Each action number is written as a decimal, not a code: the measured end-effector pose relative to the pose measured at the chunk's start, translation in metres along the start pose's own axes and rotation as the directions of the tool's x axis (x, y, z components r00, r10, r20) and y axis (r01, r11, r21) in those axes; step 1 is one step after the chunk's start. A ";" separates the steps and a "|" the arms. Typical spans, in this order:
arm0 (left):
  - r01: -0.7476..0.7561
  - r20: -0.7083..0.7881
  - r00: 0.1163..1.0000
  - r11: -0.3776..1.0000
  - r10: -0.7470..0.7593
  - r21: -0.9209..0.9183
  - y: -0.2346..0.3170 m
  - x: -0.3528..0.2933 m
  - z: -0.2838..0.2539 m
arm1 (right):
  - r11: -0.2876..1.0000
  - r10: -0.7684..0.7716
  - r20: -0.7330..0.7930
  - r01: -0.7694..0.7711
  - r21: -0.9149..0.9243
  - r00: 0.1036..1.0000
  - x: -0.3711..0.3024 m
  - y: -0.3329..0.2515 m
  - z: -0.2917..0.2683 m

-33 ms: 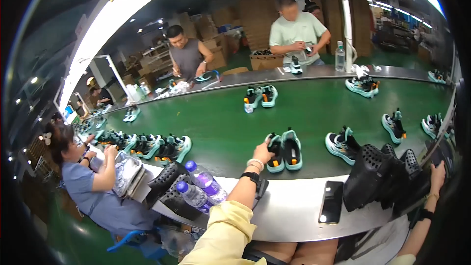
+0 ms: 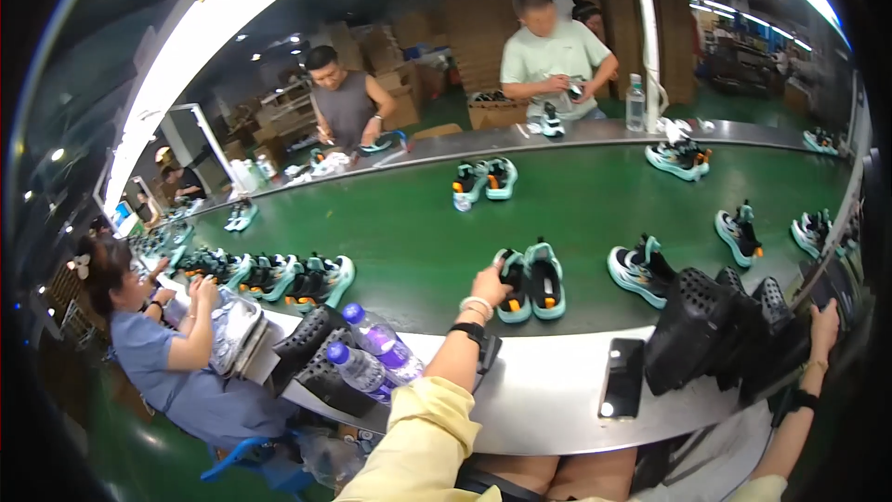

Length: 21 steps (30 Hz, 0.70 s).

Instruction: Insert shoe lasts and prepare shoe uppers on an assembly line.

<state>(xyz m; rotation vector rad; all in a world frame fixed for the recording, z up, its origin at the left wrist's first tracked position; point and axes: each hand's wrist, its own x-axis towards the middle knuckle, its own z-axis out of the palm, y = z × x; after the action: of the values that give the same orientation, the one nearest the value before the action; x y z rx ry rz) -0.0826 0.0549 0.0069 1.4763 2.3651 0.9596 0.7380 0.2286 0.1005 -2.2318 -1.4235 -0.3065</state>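
My left hand [image 2: 487,285] reaches over the green belt to a pair of black and mint-green sneakers. Its index finger lies at the opening of the left sneaker [image 2: 513,293], and the hand looks closed on that shoe's rim; the thumb is mostly hidden. Right beside it stands the other sneaker [image 2: 544,281], untouched. At the far right my right hand [image 2: 823,323] has its fingers curled round the edge of something dark, too blurred at the rim to name. Between my arms, a black phone [image 2: 622,378] lies on the metal ledge.
Black perforated holders [image 2: 689,335] stand right of the phone. Two purple-capped bottles [image 2: 376,344] stand left of my forearm. More sneakers [image 2: 641,271] sit along the green belt [image 2: 418,232]. One co-worker [image 2: 177,344] sits at left; others stand across the belt.
The whole view has shifted slightly leftward and up. My hands and the sneakers keep the same places relative to one another.
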 end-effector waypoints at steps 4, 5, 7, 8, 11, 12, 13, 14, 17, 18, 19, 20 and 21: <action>0.018 0.034 0.999 0.978 -0.011 -0.209 0.010 -0.004 -0.036 | 0.997 0.001 -0.066 0.004 0.077 0.998 -0.039 -0.054 -0.064; -0.056 -0.231 0.972 0.994 0.032 -0.095 -0.002 -0.009 -0.038 | 0.994 -0.023 -0.146 0.038 0.098 0.989 -0.045 -0.068 -0.077; -0.208 -0.655 0.738 0.978 0.161 0.006 0.025 -0.022 -0.034 | 0.974 -0.071 -0.329 0.136 0.180 0.942 -0.054 -0.081 -0.113; -0.318 -0.567 0.812 0.920 0.138 -0.231 0.057 -0.037 -0.039 | 0.931 -0.113 -0.429 0.246 0.269 0.896 -0.063 -0.087 -0.137; -0.349 -0.298 0.936 0.613 0.189 -0.708 0.124 -0.099 -0.045 | 0.519 -0.207 -0.391 0.440 0.733 0.897 -0.120 -0.149 -0.208; -0.459 -0.358 0.888 0.580 0.288 -0.673 0.141 -0.122 -0.049 | 0.429 -0.314 -0.359 0.469 0.772 0.879 -0.157 -0.185 -0.224; -0.556 -0.406 0.831 0.534 0.382 -0.637 0.154 -0.144 -0.051 | 0.342 -0.419 -0.327 0.481 0.807 0.847 -0.199 -0.225 -0.237; -0.651 -0.435 0.751 0.449 0.497 -0.612 0.168 -0.164 -0.059 | 0.302 -0.476 -0.220 0.393 0.869 0.852 -0.245 -0.260 -0.250; -0.803 -0.478 0.509 0.195 0.716 -0.563 0.193 -0.205 -0.060 | 0.275 -0.702 -0.083 0.377 0.885 0.707 -0.327 -0.320 -0.238; -0.856 -0.462 0.459 0.237 0.759 -0.460 0.196 -0.212 -0.057 | 0.270 -0.695 -0.059 0.336 0.902 0.717 -0.342 -0.330 -0.222; -0.908 -0.501 0.405 0.274 0.764 -0.317 0.194 -0.214 -0.049 | 0.263 -0.691 -0.032 0.293 0.919 0.723 -0.354 -0.337 -0.204; -0.896 -0.485 0.438 0.324 0.757 -0.303 0.191 -0.214 -0.044 | 0.274 -0.693 -0.003 0.268 0.924 0.721 -0.365 -0.342 -0.189; -0.881 -0.467 0.473 0.387 0.747 -0.273 0.182 -0.214 -0.047 | 0.270 -0.703 0.023 0.237 0.933 0.710 -0.373 -0.350 -0.179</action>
<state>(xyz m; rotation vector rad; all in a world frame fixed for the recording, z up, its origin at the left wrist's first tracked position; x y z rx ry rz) 0.1322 -0.0947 0.1189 2.4184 1.1218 1.8983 0.2720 -0.0341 0.1892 -0.9007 -1.8718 0.7274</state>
